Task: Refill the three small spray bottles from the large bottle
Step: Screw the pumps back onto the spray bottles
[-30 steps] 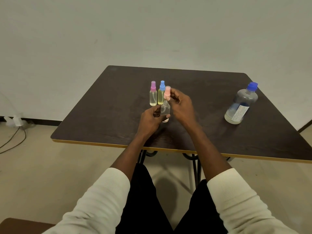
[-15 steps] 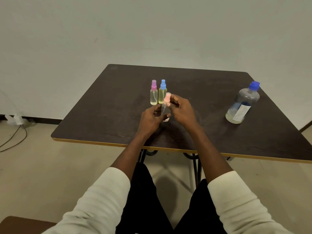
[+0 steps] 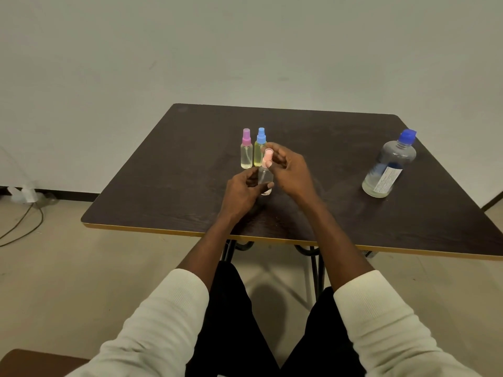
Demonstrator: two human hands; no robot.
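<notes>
A small clear spray bottle [image 3: 265, 178] stands on the dark table [image 3: 168, 186] with my left hand [image 3: 242, 190] wrapped around its body. My right hand [image 3: 290, 170] pinches its peach spray top [image 3: 267, 157] between thumb and fingers. Just behind stand two more small spray bottles, both holding yellowish liquid: one with a pink top [image 3: 246, 153] and one with a blue top [image 3: 260, 148]. The large clear bottle [image 3: 389, 165] with a blue cap and a white label stands at the right, with a little liquid at its bottom.
The table's yellow front edge [image 3: 163, 231] runs across below my forearms, and its black metal legs [image 3: 314, 268] show beneath. A cable and a white plug [image 3: 27, 194] lie on the floor at the left by the wall.
The peach spray top was raised above the bottle a second ago. My right hand has brought it down onto the bottle's neck. My left hand kept its hold on the bottle.
</notes>
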